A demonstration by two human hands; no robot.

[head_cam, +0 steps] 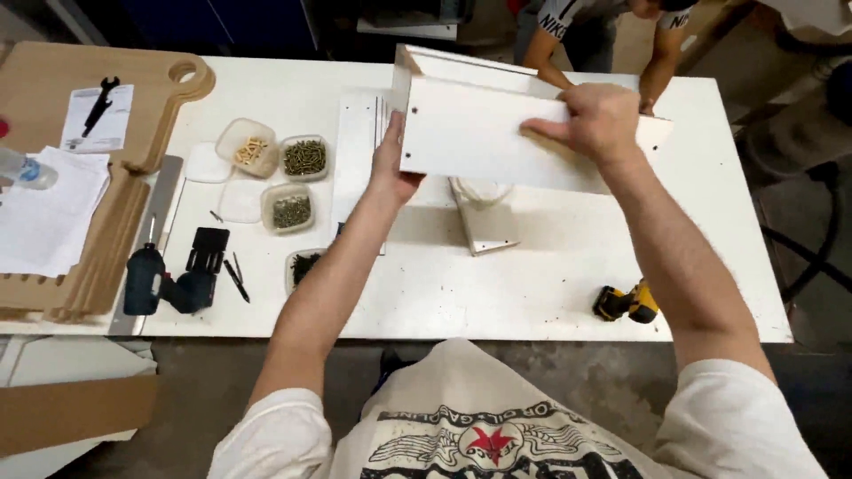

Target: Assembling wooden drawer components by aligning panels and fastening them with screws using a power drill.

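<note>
Holding a white panel assembly above the white table, the left hand closes its grip on the panel's left edge while the right hand clamps its top edge. Screw tubs sit to the left; a yellow drill lies near the front edge.

Both hands hold a white flat-panel box assembly above a white worktable. Left hand grips its left edge, right hand presses the front panel. Clear plastic tubs of screws left, dark blue drill near the front-left edge, yellow drill front-right.
</note>
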